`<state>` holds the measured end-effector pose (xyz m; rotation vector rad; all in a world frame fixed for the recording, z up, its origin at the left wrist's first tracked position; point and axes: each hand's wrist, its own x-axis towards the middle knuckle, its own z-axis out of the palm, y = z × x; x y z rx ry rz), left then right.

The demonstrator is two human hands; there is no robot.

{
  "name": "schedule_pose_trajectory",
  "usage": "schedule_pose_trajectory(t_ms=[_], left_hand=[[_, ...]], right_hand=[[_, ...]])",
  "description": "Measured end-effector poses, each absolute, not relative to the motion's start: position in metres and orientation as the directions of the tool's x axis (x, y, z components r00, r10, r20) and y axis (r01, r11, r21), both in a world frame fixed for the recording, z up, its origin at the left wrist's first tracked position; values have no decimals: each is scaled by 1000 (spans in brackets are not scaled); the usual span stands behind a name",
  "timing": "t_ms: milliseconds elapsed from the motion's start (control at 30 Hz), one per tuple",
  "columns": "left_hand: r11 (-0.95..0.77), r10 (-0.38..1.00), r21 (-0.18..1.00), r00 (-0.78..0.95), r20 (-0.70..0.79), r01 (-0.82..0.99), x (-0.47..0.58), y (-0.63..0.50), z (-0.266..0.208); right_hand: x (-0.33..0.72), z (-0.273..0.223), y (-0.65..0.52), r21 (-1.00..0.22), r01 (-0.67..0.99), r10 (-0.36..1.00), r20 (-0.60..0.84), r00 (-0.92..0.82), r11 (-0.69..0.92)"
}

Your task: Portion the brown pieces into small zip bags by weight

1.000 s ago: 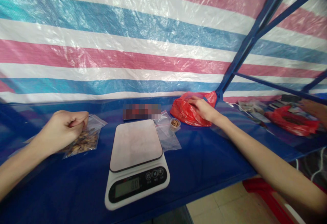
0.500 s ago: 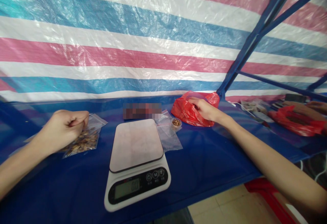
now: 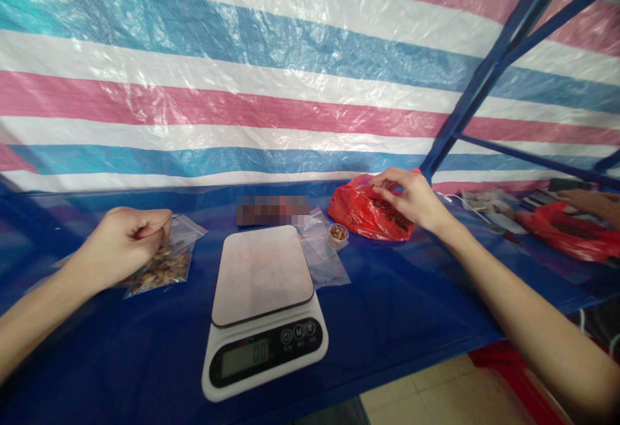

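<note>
My left hand (image 3: 128, 244) is curled closed over a clear zip bag (image 3: 167, 267) of brown dried pieces. Whether anything is inside its fist is hidden. On the right, my right hand (image 3: 411, 196) hovers at the top of a red plastic bag (image 3: 351, 208), thumb and fingers pinched together. What the pinch holds, if anything, is too small to make out. Dark brown bits (image 3: 394, 212) show in the bag's mouth. Between my hands stands a white kitchen scale (image 3: 264, 276) with a bare platform; its display appears to read 0.0.
A small clear cup (image 3: 338, 238) of brown pieces stands on flat zip bags (image 3: 329, 270) behind the scale. A blurred-out dark item (image 3: 261, 212) lies behind it. At far right, another person's hand (image 3: 593, 202) is by a second red bag (image 3: 571, 234). A blue post (image 3: 484, 89) rises there.
My right hand has come up and to the right out of the red bag, and the bag's dark contents now show. My left hand keeps its closed pose.
</note>
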<state>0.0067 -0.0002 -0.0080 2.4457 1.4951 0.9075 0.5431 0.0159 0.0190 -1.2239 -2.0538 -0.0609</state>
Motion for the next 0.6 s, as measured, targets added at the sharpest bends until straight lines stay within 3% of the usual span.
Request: schedule_pose_trajectory(t_ms=[133, 367, 600], left_hand=[[-515, 835, 403, 337, 434, 757, 4, 1, -10], [-478, 857, 414, 308, 414, 774, 7, -3, -5], [-464, 866, 399, 309, 393, 791, 4, -2, -6]], right_hand=[[512, 29, -11, -348, 708, 670, 703, -237, 615], [466, 18, -36, -269, 538, 583, 564, -585, 799], [474, 15, -28, -300, 549, 618, 509, -600, 780]])
